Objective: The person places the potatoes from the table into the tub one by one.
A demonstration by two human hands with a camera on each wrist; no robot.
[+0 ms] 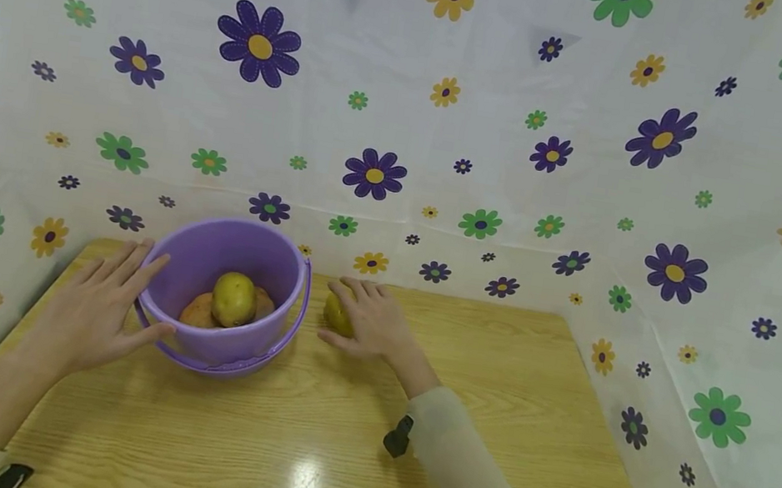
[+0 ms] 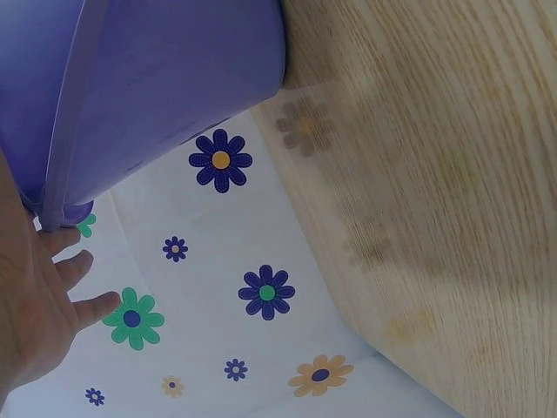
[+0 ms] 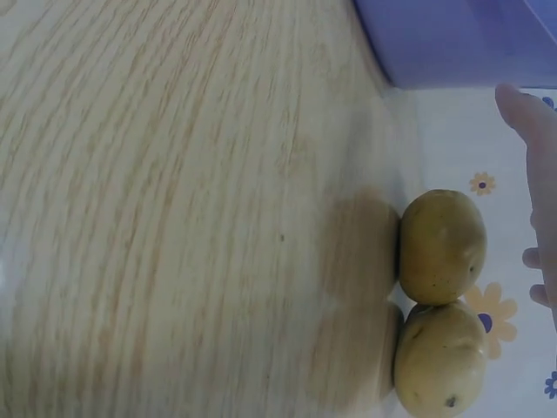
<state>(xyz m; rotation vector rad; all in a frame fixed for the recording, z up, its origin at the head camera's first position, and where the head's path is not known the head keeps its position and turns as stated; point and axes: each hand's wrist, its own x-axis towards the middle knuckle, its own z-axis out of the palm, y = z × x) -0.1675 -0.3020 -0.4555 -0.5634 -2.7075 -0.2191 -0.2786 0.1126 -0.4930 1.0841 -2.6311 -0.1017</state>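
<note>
A purple bucket (image 1: 224,346) with its handle lowered stands at the back left of the table. Inside it lie several potatoes, a yellowish one (image 1: 234,299) on top of browner ones. My left hand (image 1: 96,310) rests against the bucket's left rim, fingers spread; in the left wrist view, the left hand (image 2: 39,300) is beside the rim and handle. To the right of the bucket, my right hand (image 1: 375,322) hovers over a potato (image 1: 337,316), which it partly hides. Two potatoes, one (image 3: 442,248) touching the other (image 3: 441,359), show in the right wrist view, apart from the right hand (image 3: 544,174).
The wooden table (image 1: 239,449) ends at a white sheet (image 1: 378,124) printed with flowers, which hangs behind it and along both sides. A dark strap piece (image 1: 397,437) hangs at the right sleeve's cuff.
</note>
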